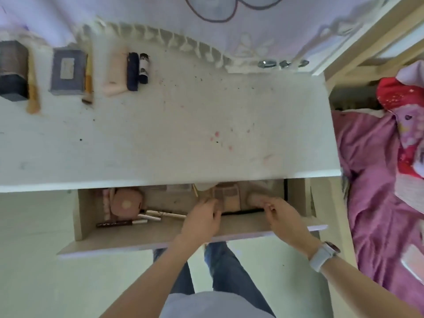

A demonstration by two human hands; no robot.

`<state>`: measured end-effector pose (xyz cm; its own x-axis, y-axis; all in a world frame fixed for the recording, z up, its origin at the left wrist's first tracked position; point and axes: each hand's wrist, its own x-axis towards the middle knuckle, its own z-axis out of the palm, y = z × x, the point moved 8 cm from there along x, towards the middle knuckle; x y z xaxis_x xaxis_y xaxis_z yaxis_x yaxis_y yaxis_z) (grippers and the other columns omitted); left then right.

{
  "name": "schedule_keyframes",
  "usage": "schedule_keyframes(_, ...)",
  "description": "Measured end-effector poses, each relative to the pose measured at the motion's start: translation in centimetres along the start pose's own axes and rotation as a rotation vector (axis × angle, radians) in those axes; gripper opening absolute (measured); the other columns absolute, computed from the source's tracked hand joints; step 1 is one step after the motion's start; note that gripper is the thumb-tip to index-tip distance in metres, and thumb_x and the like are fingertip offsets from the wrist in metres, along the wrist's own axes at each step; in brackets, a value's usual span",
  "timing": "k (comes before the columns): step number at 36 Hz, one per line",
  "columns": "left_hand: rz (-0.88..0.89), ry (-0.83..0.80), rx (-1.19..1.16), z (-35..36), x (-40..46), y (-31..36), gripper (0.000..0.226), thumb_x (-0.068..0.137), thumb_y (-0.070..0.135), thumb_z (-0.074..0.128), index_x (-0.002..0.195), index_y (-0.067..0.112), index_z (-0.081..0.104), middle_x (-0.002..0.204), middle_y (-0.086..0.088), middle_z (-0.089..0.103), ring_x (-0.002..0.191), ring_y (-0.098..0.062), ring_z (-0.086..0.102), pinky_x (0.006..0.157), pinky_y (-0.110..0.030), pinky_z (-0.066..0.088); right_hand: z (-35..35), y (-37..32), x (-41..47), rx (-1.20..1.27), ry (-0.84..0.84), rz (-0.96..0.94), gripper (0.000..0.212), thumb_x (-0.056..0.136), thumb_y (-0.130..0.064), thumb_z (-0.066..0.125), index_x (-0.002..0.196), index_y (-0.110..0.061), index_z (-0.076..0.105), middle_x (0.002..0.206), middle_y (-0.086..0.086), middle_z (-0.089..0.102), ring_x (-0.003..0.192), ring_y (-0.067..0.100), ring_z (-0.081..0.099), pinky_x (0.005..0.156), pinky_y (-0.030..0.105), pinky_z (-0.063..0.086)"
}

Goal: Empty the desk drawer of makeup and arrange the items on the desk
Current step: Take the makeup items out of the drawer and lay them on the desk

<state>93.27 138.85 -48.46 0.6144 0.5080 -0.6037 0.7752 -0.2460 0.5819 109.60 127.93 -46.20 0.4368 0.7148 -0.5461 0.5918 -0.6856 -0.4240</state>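
Note:
The drawer (146, 241) stands pulled out below the white desk (160, 138). Both my hands reach into its right half. My left hand (202, 220) has curled fingers at the left edge of a brown eyeshadow palette (227, 196). My right hand (284, 219) curls at the palette's right side, by a beige pouch (257, 197); blur hides the exact grip. In the drawer's left half lie a pink round compact (126, 204), slim pens (160, 215) and a dark pencil (114, 224). On the desk's far left lie two dark boxes (66, 71), brushes (88, 76), a peach tube (115, 72) and dark sticks (133, 72).
A bed with a purple blanket (371, 180) and red clothing stands right of the desk. A scalloped white backboard (160, 37) and hair clips (266, 63) line the desk's rear. My legs stand under the drawer front. A white watch (323, 255) is on my right wrist.

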Motion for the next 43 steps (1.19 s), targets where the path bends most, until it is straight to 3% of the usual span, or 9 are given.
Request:
schedule_keyframes(4,-0.196,0.025,-0.03,2.6,2.3,-1.9,0.032,0.094,0.022,0.04,0.114,-0.002,0.05,0.118,-0.024,0.052,0.106,-0.038,0.051,0.081,-0.035,0.043,0.7,3.0,2.9,-0.134,-0.071,0.018,0.039,0.089,-0.01,0.048,0.128,-0.01,0.051,0.123,0.015,0.055,0.112,0.033,0.049,0.092,0.038,0.043)
schedule_keyframes(8,-0.319,0.05,-0.107,4.1,4.0,-3.4,0.043,0.09,0.028,0.048,0.127,0.005,0.045,0.128,-0.02,0.049,0.113,-0.038,0.05,0.09,-0.034,0.041,2.3,3.4,5.0,-0.277,-0.184,0.022,0.048,0.09,-0.022,0.047,0.137,-0.019,0.038,0.139,0.01,0.039,0.123,0.034,0.042,0.097,0.043,0.039)
schedule_keyframes(15,-0.471,0.183,-0.344,4.6,4.8,-3.0,0.041,0.087,0.012,0.057,0.124,0.002,0.044,0.122,-0.017,0.056,0.111,-0.035,0.054,0.087,-0.034,0.044,3.9,3.6,6.0,-0.391,-0.179,0.024,0.05,0.088,-0.035,0.054,0.131,-0.013,0.04,0.136,0.013,0.033,0.118,0.035,0.044,0.092,0.043,0.038)
schedule_keyframes(20,-0.534,0.212,-0.502,4.9,4.9,-2.4,0.02,0.085,0.004,0.057,0.105,0.002,0.055,0.109,-0.018,0.062,0.101,-0.031,0.058,0.078,-0.03,0.045,3.8,3.4,6.1,-0.382,-0.18,-0.007,0.047,0.086,-0.036,0.056,0.127,-0.014,0.046,0.133,0.013,0.033,0.12,0.034,0.04,0.094,0.043,0.037)
schedule_keyframes(26,-0.493,0.21,-0.505,4.6,4.7,-1.8,0.017,0.087,0.008,0.058,0.104,0.004,0.056,0.103,-0.011,0.063,0.097,-0.027,0.059,0.075,-0.028,0.044,3.5,3.3,5.9,-0.43,-0.175,-0.101,0.047,0.086,-0.04,0.054,0.127,-0.018,0.045,0.137,0.005,0.043,0.125,0.026,0.04,0.098,0.039,0.031)
schedule_keyframes(29,-0.407,0.196,-0.389,4.1,4.3,-0.7,0.019,0.09,0.01,0.055,0.107,0.002,0.054,0.104,-0.015,0.063,0.097,-0.03,0.058,0.07,-0.026,0.039,3.1,3.3,5.7,-0.421,-0.182,-0.136,0.046,0.086,-0.042,0.055,0.126,-0.021,0.046,0.136,0.001,0.047,0.125,0.023,0.042,0.098,0.039,0.03)
schedule_keyframes(38,-0.121,0.265,-0.132,-0.3,0.1,2.8,0.024,0.09,0.016,0.055,0.111,0.013,0.044,0.093,-0.004,0.06,0.086,-0.03,0.059,0.066,-0.033,0.042,-0.6,-0.5,2.4,-0.058,-0.18,-0.276,0.041,0.082,-0.037,0.065,0.118,-0.022,0.053,0.118,-0.005,0.057,0.111,0.015,0.049,0.098,0.038,0.036)
schedule_keyframes(40,-0.083,0.293,-0.184,-1.6,-1.4,3.2,0.025,0.091,0.016,0.056,0.113,0.016,0.045,0.092,0.0,0.061,0.086,-0.025,0.059,0.07,-0.033,0.045,-2.0,-2.0,1.2,0.096,-0.188,-0.285,0.04,0.082,-0.032,0.068,0.117,-0.019,0.055,0.112,-0.006,0.057,0.104,0.012,0.05,0.095,0.032,0.041)
schedule_keyframes(43,-0.068,0.406,-0.319,-4.3,-3.7,3.6,0.026,0.089,0.013,0.06,0.112,0.017,0.049,0.093,0.007,0.062,0.088,-0.017,0.059,0.076,-0.027,0.044,-4.0,-4.2,0.1,0.264,-0.192,-0.263,0.035,0.082,-0.029,0.068,0.113,-0.024,0.053,0.103,-0.014,0.054,0.091,0.0,0.05,0.081,0.01,0.04)
